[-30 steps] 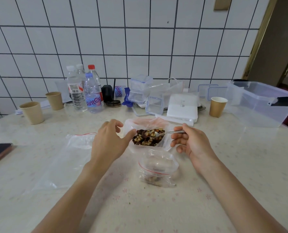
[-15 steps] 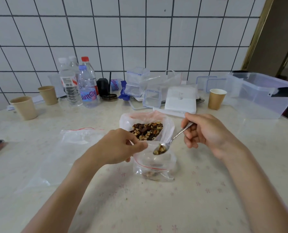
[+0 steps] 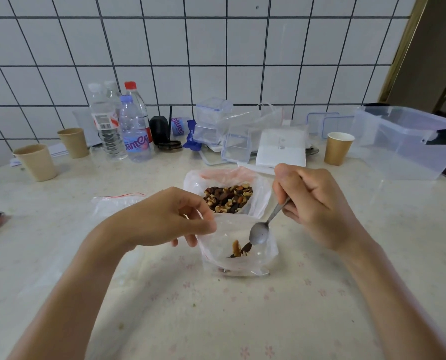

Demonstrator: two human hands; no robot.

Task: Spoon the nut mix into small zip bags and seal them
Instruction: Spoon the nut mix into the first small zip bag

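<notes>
At frame centre, a small zip bag (image 3: 238,249) stands open on the surface (image 3: 242,320), holding only a few nuts. The right hand (image 3: 312,203) grips a tipped spoon (image 3: 264,227) inside it; the left hand (image 3: 164,219) pinches its rim. The nut mix (image 3: 228,197) bag behind remains full. Filling has barely begun, sealing remains.

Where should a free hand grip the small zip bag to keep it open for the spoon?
Pinch the zip bag at its left rim, coming from the left as the left hand does. The mouth faces up and the spoon enters from the right.
</notes>
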